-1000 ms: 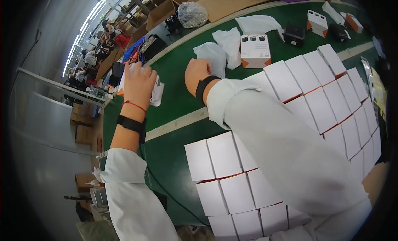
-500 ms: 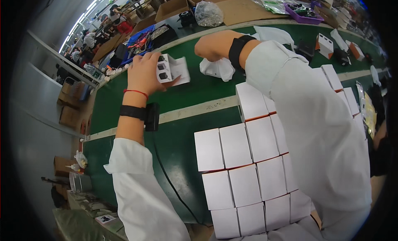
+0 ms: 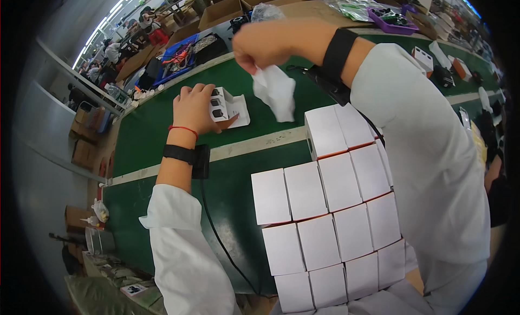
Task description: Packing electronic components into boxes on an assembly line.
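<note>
White pouch point(image 3: 276, 94) hangs lengthwise downward from the pinching right hand point(image 3: 262, 44), the left hand point(image 3: 191, 107) grasping a box point(image 3: 219, 106).

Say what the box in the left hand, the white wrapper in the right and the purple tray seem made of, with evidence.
Box: probably thin card, smooth; crisp edges and a flat flap suggest it.
White wrapper: perhaps thin plastic or foam sheet, soft-looking; it hangs limp and creased.
Purple tray: likely plastic, evenly coloured with a stiff rim; too small to judge its gloss.
</note>
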`<move>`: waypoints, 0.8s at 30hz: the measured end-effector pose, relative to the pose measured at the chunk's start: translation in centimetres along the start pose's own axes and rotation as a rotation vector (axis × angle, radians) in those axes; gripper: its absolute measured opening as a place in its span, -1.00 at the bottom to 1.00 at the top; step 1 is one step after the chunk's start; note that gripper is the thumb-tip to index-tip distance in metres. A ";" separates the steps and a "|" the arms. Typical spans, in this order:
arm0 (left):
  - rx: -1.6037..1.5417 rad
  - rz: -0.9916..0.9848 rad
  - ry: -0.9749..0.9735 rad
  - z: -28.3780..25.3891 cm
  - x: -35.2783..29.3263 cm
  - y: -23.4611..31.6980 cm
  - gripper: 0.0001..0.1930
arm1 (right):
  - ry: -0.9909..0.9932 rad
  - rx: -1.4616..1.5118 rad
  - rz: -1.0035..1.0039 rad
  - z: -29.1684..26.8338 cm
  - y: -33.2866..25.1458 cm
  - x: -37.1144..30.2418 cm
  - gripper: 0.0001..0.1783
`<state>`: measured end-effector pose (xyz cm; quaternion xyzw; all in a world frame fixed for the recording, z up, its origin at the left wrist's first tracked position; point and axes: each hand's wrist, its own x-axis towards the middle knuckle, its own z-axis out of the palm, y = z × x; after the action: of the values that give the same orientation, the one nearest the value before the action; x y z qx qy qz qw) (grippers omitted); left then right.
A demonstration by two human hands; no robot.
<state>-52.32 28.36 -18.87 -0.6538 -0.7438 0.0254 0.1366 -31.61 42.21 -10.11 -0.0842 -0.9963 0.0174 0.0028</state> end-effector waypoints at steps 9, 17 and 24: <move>-0.039 -0.108 0.003 1.3 -1.7 -0.9 0.05 | 0.706 -0.505 0.050 8.3 3.2 2.6 -0.76; -0.145 -0.090 0.023 2.9 -2.6 -1.2 0.06 | -0.738 0.138 0.579 10.8 1.1 2.1 0.09; -0.195 -0.046 0.218 2.6 -3.2 0.2 0.04 | -0.664 -0.007 0.640 9.9 0.3 2.7 -0.30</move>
<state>-52.37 25.61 -21.94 -0.6457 -0.7383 -0.1212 0.1526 -34.35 42.60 -20.02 -0.3777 -0.8670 0.0399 -0.3226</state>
